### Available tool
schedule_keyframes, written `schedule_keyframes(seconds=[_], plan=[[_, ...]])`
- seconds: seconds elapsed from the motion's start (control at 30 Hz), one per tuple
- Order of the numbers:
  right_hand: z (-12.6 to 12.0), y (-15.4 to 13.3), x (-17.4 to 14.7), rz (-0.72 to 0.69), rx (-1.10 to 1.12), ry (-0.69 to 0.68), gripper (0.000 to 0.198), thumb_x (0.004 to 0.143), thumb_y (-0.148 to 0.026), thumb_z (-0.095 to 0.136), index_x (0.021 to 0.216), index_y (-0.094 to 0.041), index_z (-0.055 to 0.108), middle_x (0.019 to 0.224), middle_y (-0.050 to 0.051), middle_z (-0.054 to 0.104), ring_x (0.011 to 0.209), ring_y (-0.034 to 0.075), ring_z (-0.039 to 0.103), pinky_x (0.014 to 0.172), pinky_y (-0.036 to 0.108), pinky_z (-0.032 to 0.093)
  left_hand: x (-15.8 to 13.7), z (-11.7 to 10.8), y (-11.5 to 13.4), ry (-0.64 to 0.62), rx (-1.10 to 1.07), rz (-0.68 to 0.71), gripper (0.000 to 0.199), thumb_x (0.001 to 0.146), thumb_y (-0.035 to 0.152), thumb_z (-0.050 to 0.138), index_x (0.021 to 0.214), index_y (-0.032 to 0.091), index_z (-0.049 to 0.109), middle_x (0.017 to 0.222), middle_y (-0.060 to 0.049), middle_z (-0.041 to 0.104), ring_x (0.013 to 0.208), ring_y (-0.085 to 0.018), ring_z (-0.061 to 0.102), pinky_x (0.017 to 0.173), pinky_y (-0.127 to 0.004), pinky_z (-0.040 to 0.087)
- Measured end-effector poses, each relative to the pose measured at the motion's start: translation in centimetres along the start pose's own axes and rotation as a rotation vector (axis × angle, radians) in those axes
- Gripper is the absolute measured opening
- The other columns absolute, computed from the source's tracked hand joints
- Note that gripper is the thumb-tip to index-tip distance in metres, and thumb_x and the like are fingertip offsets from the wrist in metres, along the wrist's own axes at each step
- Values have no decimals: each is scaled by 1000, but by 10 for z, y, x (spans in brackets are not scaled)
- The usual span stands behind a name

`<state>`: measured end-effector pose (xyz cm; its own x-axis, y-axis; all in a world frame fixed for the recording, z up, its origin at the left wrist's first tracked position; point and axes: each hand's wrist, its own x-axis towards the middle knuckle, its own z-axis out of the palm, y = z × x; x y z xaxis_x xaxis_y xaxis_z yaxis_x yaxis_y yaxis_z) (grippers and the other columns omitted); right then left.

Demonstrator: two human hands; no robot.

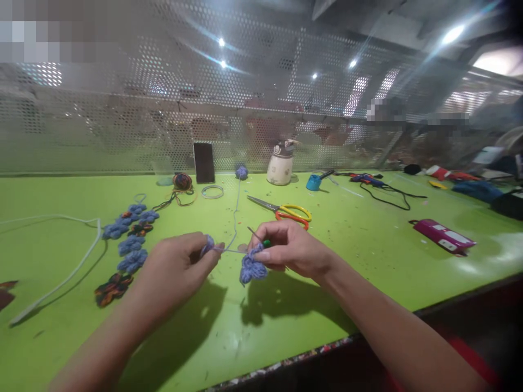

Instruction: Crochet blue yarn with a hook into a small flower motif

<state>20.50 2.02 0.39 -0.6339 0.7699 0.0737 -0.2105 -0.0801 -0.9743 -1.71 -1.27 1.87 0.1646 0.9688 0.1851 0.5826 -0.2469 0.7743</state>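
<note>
My left hand is closed on purple yarn, a loop of which is bunched at the forefinger. A short taut length of it runs across to my right hand. Thumb and fingers there pinch a purple crocheted flower together with a crochet hook, whose green part shows between the fingers. Both hands are above the green table, and the flower hangs clear of it. From the strand between my hands, yarn leads back to a small purple ball. Part of the hook is hidden by my fingers.
Scissors lie just beyond my right hand. Several crocheted flowers lie at left, near a white cord. Behind stand a dark phone-like slab, a multicoloured yarn ball and a bottle. A purple case lies right.
</note>
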Motion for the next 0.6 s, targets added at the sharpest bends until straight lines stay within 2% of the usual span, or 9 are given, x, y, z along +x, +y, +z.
schedule_keyframes(seconds=[0.07,0.13,0.2,0.27,0.33,0.43,0.5,0.6], plan=[[0,1,0,8,8,-3,23,67,-22,85,76,-12,66,57,-4,58,45,4,44,40,16,31,-3,-5,1,-189,-301,-50,36,78,37,63,46,20,63,46,0,44,48,-13,37,49,-27,27],[1,2,1,19,23,-6,24,66,-22,85,76,-13,66,57,-4,58,45,4,44,41,16,31,-8,-8,6,-285,-669,-86,40,80,38,62,44,20,66,51,-2,49,53,-14,42,53,-27,35],[2,2,1,30,36,-8,24,65,-21,85,77,-13,65,58,-4,58,45,4,44,41,17,32,-11,-8,11,-248,-928,-106,38,80,38,64,48,19,70,59,-3,53,61,-14,46,60,-26,41],[4,3,1,33,42,-7,24,66,-21,85,77,-13,65,58,-4,57,45,4,43,42,17,31,-12,-4,16,-169,-1066,-154,28,78,39,70,62,18,76,67,-3,57,68,-14,49,67,-24,45],[5,3,1,30,41,-4,24,67,-22,84,77,-13,65,57,-5,56,44,4,41,41,17,29,-10,4,17,-112,-1111,-217,21,73,38,78,82,19,80,75,-2,63,74,-14,54,72,-23,47],[7,4,2,34,29,11,23,69,-24,83,77,-13,65,55,-5,56,43,3,39,41,17,26,-8,16,14,-124,-1043,-256,41,65,28,85,105,25,77,84,-2,69,84,-17,62,78,-24,49],[7,5,3,41,19,30,23,69,-25,83,77,-13,65,53,-6,56,43,4,39,41,18,26,-6,22,11,-129,-970,-240,47,65,23,86,111,26,75,85,-1,70,84,-16,64,78,-25,49],[8,7,4,56,12,63,25,69,-27,84,77,-14,65,53,-6,55,43,4,38,41,18,24,-6,29,7,-70,-911,-206,46,67,21,86,111,25,74,78,1,68,75,-12,62,72,-22,48]])
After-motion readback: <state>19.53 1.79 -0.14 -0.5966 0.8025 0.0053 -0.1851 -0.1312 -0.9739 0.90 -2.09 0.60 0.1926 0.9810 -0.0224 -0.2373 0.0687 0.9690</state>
